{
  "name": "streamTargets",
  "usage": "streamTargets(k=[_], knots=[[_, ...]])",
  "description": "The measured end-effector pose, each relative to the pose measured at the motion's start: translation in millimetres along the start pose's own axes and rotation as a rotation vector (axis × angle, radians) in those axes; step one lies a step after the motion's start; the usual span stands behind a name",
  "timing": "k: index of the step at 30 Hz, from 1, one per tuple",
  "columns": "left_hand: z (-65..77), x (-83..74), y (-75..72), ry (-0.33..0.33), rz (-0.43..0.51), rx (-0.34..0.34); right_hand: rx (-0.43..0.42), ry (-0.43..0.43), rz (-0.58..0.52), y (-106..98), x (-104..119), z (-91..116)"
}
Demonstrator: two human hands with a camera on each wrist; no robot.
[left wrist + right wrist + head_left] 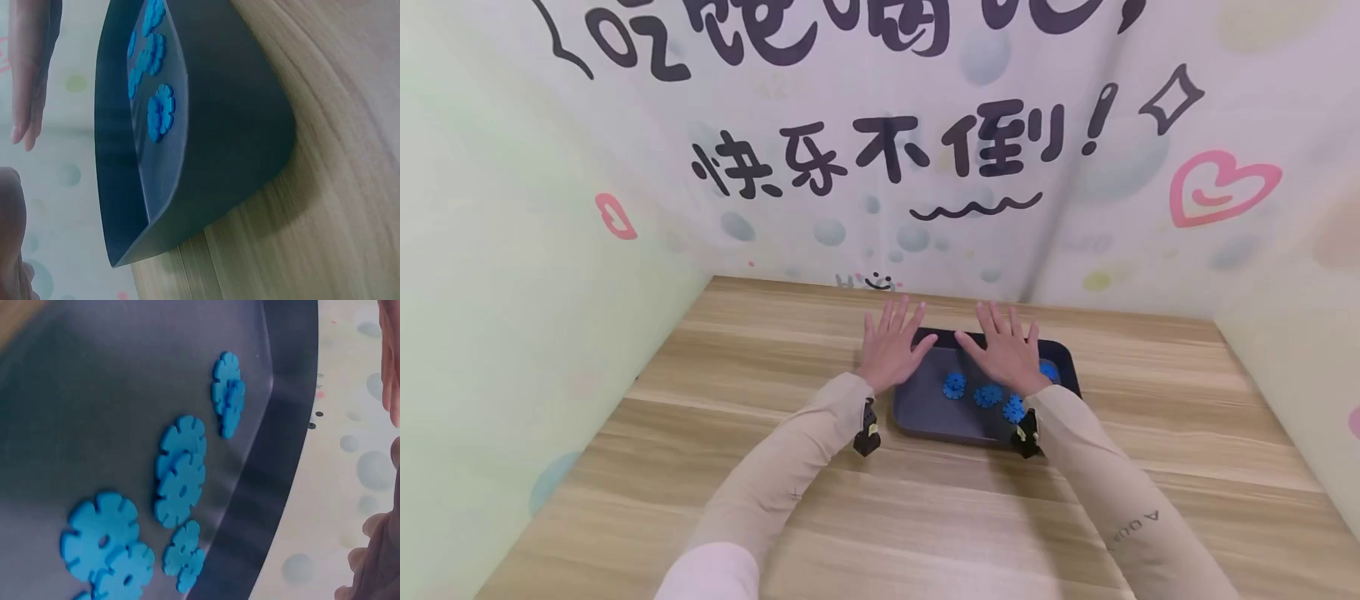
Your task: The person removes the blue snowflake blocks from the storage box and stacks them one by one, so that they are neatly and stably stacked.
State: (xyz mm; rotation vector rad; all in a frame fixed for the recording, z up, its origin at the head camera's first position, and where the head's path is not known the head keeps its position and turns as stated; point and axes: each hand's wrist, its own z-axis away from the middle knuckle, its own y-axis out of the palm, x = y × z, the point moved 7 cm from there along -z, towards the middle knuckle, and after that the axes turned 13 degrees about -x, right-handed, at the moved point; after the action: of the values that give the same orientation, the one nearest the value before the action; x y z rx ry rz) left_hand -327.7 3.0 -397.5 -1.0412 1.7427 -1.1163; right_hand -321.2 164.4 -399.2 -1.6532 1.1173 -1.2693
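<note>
Both hands are held palm down with fingers spread, and neither holds anything. My left hand [891, 350] is over the left end of a dark grey tray [925, 417]. Over the tray's right half is my right hand [1009, 354], its thumb pointing toward the left thumb. Inside the tray lie several blue notched discs, like snowflake building pieces, in small overlapping groups. One blue disc group [954, 386] sits left of the others; a middle group [988, 395] lies below the right hand. In the right wrist view, overlapping blue discs [181, 472] show centre holes and notched edges.
The tray stands on a wood-grain table [760, 358]. Behind it hangs a white printed backdrop [865, 225] with dark lettering, and a pale wall [512, 250] rises at the left. Each wrist wears a small black camera, such as the left wrist camera [867, 437].
</note>
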Motion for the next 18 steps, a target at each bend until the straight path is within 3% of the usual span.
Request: streamTargets(k=[11, 18], knots=[[5.7, -10.3, -5.0, 0.053, 0.045, -0.006, 0.007, 0.005, -0.032, -17, -17, 7], [10.9, -16.9, 0.9, 0.091, 0.073, 0.011, 0.004, -0.016, -0.028, -24, -30, 14]])
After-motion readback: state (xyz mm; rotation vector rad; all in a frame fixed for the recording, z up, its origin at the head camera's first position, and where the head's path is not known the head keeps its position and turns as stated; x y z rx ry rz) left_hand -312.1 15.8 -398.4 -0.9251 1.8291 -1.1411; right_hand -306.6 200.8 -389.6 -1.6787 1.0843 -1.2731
